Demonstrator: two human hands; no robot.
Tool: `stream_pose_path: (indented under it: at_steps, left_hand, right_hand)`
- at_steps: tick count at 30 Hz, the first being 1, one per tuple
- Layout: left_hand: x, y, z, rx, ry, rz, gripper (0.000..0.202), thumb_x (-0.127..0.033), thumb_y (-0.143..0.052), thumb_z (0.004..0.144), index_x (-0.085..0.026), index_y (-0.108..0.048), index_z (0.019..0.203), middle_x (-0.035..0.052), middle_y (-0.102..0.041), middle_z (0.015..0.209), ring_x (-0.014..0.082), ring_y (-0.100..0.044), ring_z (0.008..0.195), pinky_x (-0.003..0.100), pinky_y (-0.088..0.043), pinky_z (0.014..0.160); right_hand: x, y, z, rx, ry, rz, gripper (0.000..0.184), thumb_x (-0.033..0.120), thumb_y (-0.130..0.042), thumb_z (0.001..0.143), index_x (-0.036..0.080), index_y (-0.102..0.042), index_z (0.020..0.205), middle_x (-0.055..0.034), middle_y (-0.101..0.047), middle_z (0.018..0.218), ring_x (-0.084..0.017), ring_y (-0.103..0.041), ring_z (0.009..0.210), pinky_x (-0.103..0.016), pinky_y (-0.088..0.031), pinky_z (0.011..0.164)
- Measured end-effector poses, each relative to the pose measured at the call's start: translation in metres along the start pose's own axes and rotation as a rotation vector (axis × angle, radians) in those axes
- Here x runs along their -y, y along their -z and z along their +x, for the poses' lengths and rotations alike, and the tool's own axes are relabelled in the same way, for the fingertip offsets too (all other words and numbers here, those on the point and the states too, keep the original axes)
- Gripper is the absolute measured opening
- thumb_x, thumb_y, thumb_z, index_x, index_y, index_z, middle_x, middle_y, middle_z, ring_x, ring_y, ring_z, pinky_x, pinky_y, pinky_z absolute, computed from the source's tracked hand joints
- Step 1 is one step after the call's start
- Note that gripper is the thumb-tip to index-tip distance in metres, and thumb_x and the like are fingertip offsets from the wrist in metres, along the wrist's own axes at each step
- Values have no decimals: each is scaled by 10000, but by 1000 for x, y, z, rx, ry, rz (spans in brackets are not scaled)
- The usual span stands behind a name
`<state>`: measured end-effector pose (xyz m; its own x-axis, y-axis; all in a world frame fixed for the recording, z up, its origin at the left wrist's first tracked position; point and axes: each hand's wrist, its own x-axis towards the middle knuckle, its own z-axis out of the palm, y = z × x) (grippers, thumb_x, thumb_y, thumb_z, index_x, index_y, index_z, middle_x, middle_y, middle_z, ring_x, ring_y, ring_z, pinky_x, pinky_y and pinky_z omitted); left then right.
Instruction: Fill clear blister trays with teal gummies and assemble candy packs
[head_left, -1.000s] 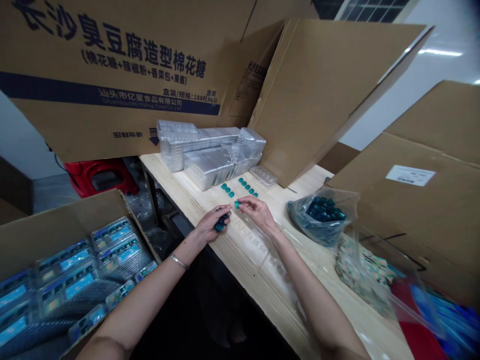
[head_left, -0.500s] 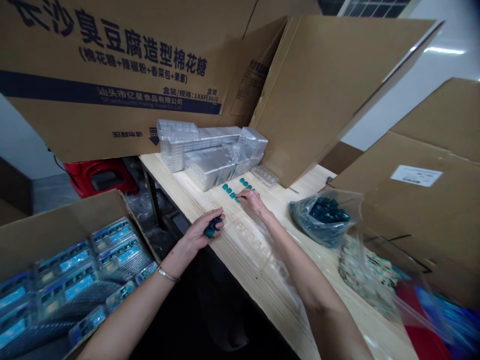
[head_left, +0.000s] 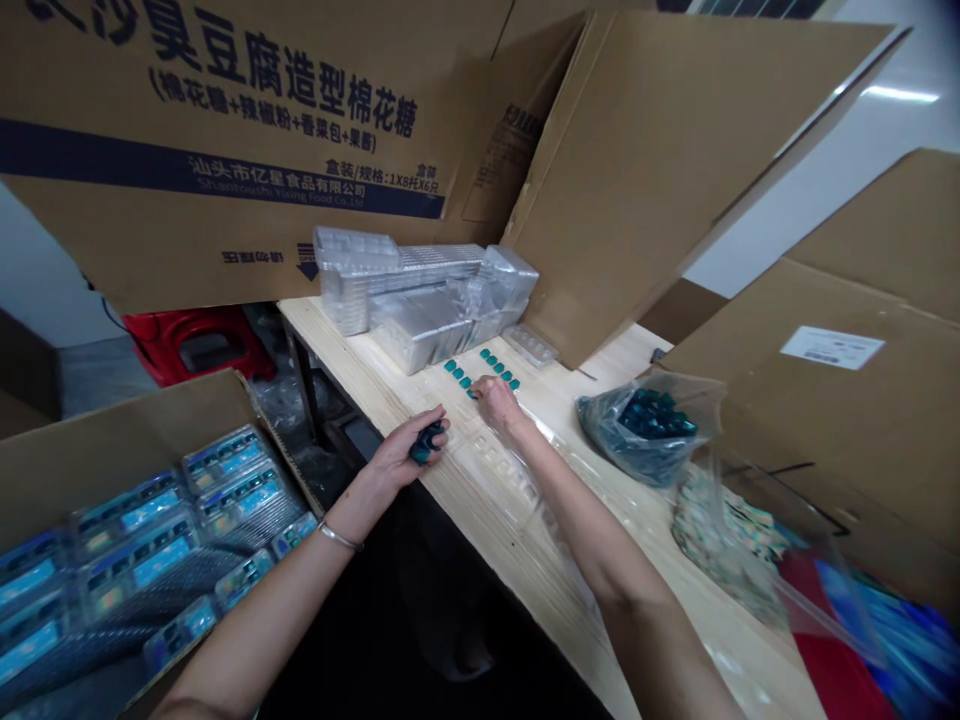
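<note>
Head camera gives me the bench from above. My left hand (head_left: pixel 401 458) is curled closed around a small clump of glossy teal pieces (head_left: pixel 426 443), squarish and almost black where they bunch together. My right hand (head_left: pixel 498 402) reaches forward, its fingertips (head_left: pixel 478 390) down at the near end of two short rows of loose teal pieces (head_left: pixel 499 369), laid out on a pale pine table (head_left: pixel 337 340) just in front of a stack of clear plastic blister trays (head_left: pixel 420 300). I cannot tell whether those fingertips pinch a piece. A single clear tray (head_left: pixel 502 465) lies under my right wrist. Further right sits a clear plastic bag (head_left: pixel 649 430) holding more teal pieces. At lower left, an open cardboard box (head_left: pixel 127 440) holds blue-labelled blister packs (head_left: pixel 139 560), and a bracelet (head_left: pixel 337 537) circles my left wrist.
</note>
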<state>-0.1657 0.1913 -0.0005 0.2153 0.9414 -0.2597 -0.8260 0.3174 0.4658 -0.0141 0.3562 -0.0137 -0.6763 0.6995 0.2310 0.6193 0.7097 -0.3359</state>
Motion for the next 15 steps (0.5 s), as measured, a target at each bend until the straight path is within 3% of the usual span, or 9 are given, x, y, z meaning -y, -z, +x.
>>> stream_pose_path:
  at_steps: [3, 5, 7, 10, 15]
  left_hand:
    - [0, -2, 5, 15, -20, -70, 146, -250, -598, 785, -134, -509, 792, -10, -504, 683, 28, -437, 436, 105, -239, 289]
    - [0, -3, 8, -29, -36, -92, 149, -263, -582, 797, -133, -510, 789, -1, -515, 677, 35, -449, 434, 109, -237, 292]
    - [1, -4, 11, -100, -64, -89, 162, -275, -572, 803, -130, -510, 768, 5, -523, 652, 41, -456, 422, 116, -228, 295]
    - [4, -8, 16, -177, -124, -59, 184, -287, -572, 800, -130, -513, 726, -3, -519, 572, 59, -463, 397, 137, -245, 307]
    - [14, -22, 24, -265, -228, -119, 186, -267, -597, 779, -126, -529, 678, -5, -530, 519, 95, -513, 435, 196, -395, 418]
  right_hand:
    - [8, 9, -3, -6, 31, 19, 230, 88, -518, 733, 156, -691, 869, -101, -679, 903, -198, -594, 842, -285, -423, 767]
    - [22, 18, -10, -89, 24, 118, 214, 172, -552, 754, 176, -676, 928, -91, -666, 936, -195, -587, 836, -303, -436, 765]
    - [42, 28, -22, -163, -4, 295, 190, 272, -571, 768, 190, -676, 904, -72, -657, 886, -183, -582, 778, -305, -454, 713]
    - [80, 40, -45, -100, 32, 487, 196, 358, -611, 748, 205, -681, 849, -42, -626, 814, -156, -565, 704, -275, -458, 632]
    - [120, 43, -76, -67, 188, 353, 239, 272, -627, 743, 219, -645, 976, -55, -565, 880, -162, -543, 732, -308, -485, 682]
